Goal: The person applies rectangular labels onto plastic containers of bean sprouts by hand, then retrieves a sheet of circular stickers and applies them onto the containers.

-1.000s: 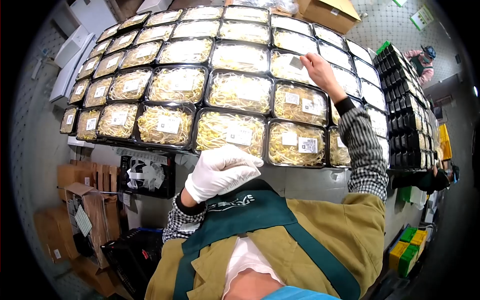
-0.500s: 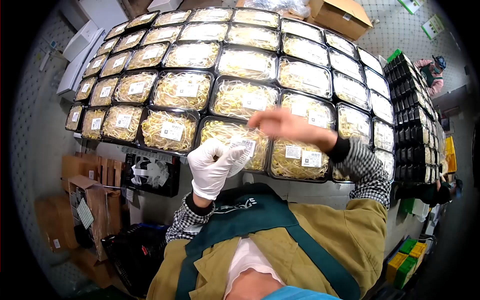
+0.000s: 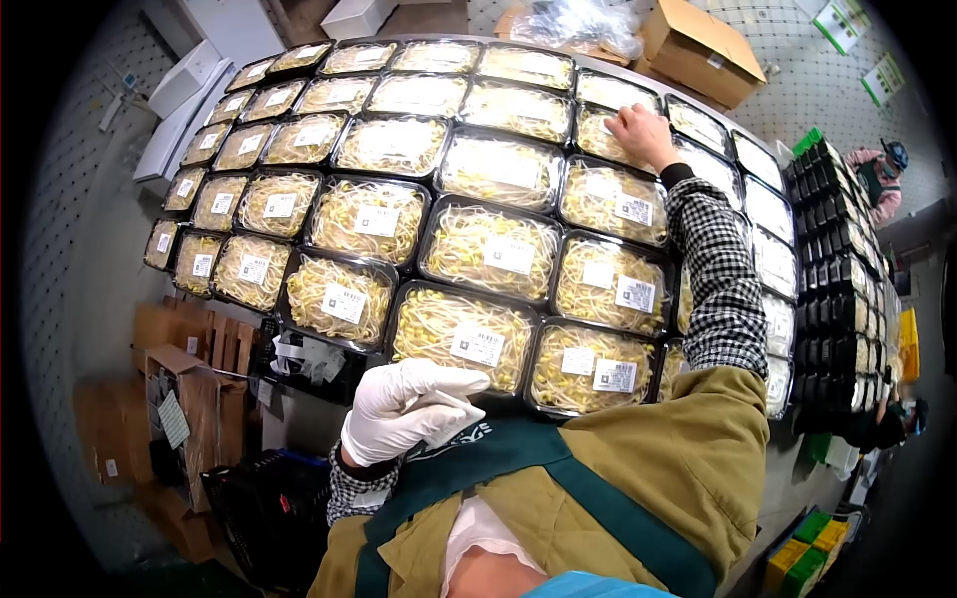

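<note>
Apron [image 3: 518, 444], dark green, worn over an olive jacket [image 3: 658, 463], lies nearest the camera. The left hand [image 3: 404, 414], in a white glove, is just in front of it; its fingers are folded closed on a white label strip [image 3: 451, 424], the printed face of which cannot be read. Directly beyond stand the trays of bean sprouts [image 3: 467, 334], black-rimmed and set edge to edge in rows across the table. The near tray beside the glove carries one printed label [image 3: 478, 344]; the tray to its right [image 3: 593, 366] carries two, side by side, as does the one behind that. Farther out, the bare right hand [image 3: 643, 137] is at the fourth tray [image 3: 595, 140] from the near edge in the same column. Its fingers are curled and close together; whether they grip anything or touch the film cannot be determined. Stacked black trays [image 3: 832, 269] stand beyond the rows at right. An open cardboard box [image 3: 703, 50] sits past the far edge, near clear plastic [image 3: 583, 28]. Another person [image 3: 882, 181] stands behind the stacks.
</note>
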Action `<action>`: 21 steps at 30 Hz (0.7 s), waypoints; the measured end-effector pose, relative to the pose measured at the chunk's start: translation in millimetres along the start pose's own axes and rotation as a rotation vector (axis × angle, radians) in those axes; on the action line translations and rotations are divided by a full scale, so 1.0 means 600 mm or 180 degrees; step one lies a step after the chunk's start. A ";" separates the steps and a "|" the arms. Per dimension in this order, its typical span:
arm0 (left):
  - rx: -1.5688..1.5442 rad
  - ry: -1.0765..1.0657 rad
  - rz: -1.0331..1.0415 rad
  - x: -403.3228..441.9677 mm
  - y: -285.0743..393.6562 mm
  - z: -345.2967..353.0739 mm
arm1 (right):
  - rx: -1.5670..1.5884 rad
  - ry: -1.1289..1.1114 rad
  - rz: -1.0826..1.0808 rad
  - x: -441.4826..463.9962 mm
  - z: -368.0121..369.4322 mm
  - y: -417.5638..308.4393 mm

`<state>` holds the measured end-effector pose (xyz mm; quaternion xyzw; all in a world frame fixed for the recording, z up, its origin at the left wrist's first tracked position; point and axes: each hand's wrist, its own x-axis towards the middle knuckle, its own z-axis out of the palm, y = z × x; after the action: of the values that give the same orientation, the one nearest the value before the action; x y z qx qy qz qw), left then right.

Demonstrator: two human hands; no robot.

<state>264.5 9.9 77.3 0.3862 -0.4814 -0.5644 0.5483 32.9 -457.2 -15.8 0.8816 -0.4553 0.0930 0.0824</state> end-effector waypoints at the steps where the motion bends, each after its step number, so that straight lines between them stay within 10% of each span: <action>1: 0.0012 -0.0009 0.0198 0.006 -0.002 -0.003 | 0.0011 -0.0010 0.0159 -0.002 0.002 -0.008; 6: 0.0791 0.0432 0.0691 0.032 -0.032 0.000 | -0.0210 0.0567 0.0073 -0.030 -0.026 -0.048; 9: 0.0849 0.1017 0.0468 0.049 -0.052 0.010 | 0.2790 -0.1128 -0.0132 -0.123 -0.127 -0.202; 10: 0.0415 0.1459 0.0130 0.054 -0.054 0.018 | 0.3994 -0.1607 -0.1149 -0.171 -0.114 -0.238; 14: 0.1106 0.1468 0.0087 0.072 -0.062 0.008 | 0.4885 -0.3115 -0.1223 -0.284 -0.233 -0.327; 19: 0.0926 0.0959 -0.0825 0.055 -0.037 -0.011 | 0.3360 -0.0484 -0.0166 -0.052 -0.091 -0.134; 21: 0.0892 0.0945 -0.0654 0.042 -0.031 -0.010 | 0.1290 0.0391 0.0052 0.058 -0.060 -0.020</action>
<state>262.9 -17.2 60.0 0.5844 -0.4272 -0.4819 0.4937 59.2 -469.6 26.9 0.8691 -0.4285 0.2369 -0.0698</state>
